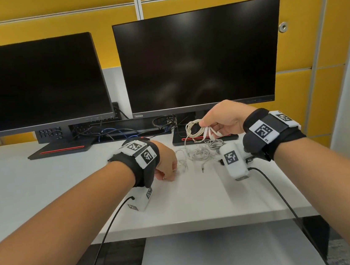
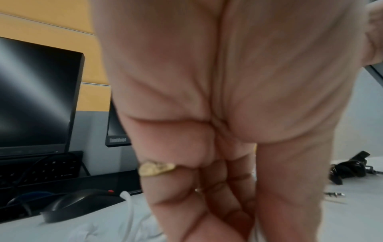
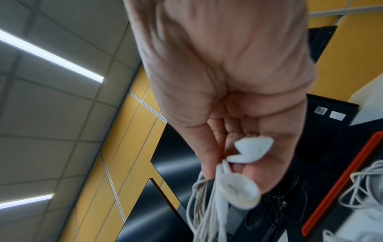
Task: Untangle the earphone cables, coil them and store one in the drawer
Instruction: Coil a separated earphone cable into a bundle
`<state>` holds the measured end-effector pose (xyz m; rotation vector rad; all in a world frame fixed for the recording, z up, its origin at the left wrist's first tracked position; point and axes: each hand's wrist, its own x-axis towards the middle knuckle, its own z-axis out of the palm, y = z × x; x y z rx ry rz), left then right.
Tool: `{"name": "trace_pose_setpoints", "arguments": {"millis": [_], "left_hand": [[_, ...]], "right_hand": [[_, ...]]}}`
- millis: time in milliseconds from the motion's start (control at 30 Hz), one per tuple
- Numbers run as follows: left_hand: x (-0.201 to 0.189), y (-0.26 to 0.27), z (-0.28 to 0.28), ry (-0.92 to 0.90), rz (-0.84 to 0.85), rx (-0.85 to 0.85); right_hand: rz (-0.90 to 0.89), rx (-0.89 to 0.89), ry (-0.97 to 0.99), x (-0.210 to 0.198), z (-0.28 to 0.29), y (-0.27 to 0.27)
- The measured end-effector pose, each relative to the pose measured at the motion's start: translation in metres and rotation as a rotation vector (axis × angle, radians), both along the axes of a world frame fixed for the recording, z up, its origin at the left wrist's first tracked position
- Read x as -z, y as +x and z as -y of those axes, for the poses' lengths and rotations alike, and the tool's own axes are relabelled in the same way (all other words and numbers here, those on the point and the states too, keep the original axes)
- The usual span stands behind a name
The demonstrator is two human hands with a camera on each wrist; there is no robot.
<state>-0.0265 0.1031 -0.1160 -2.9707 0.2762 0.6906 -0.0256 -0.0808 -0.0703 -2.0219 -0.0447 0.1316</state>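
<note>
- Right hand [image 1: 223, 119] is up off the desk [image 1: 44, 192], in front of the right monitor [image 1: 201, 58], fingers and thumb pinching a coiled white earphone [image 1: 196, 131]; the right wrist view shows two glossy earbuds [image 3: 246, 163] poking out past the fingertips, thin loops hanging below.
- Left hand [image 1: 165, 162] is down on the desk, fingers curled low onto a thin white cable [image 1: 182, 163]; whether it actually pinches the cable, I cannot tell.
- Second earphone [image 1: 203, 152] lies loose on the desk near the far edge, a slack, springy heap directly under the raised coil and just right of the left hand, its metal jack plug [image 1: 202, 169] trailing toward the near edge.
- A strand drops from the coil into that heap, so the two may not be fully parted.
- Left hand is nearer the heap, I judge.
- No drawer in view.
- Black mouse [image 2: 76, 203] sits beyond the left hand.
</note>
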Motion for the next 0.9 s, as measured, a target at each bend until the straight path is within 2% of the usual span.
{"name": "trace_pose_setpoints", "arguments": {"millis": [100,300,433,667,767,900], "left_hand": [[-0.01,-0.004,-0.012,-0.136,0.027,-0.044],[-0.05,-0.004,-0.046,-0.715,0.362,-0.286],[-0.073,0.0,-0.057,-0.941,0.565,-0.331],[-0.095,0.002,-0.064,-1.302,0.883,-0.323],[-0.101,0.004,-0.067,-1.489,0.933,-0.326],[-0.104,0.005,-0.064,-1.586,0.925,-0.269]], "right_hand": [[-0.03,-0.023,0.017,0.001,-0.005,-0.001],[-0.061,-0.032,0.044,0.003,-0.015,0.004],[-0.077,-0.026,0.015,0.008,-0.03,0.006],[-0.04,-0.06,-0.279,0.024,-0.064,0.027],[-0.058,-0.089,-0.377,0.029,-0.071,0.036],[-0.108,-0.148,-0.521,0.034,-0.075,0.038]]}}
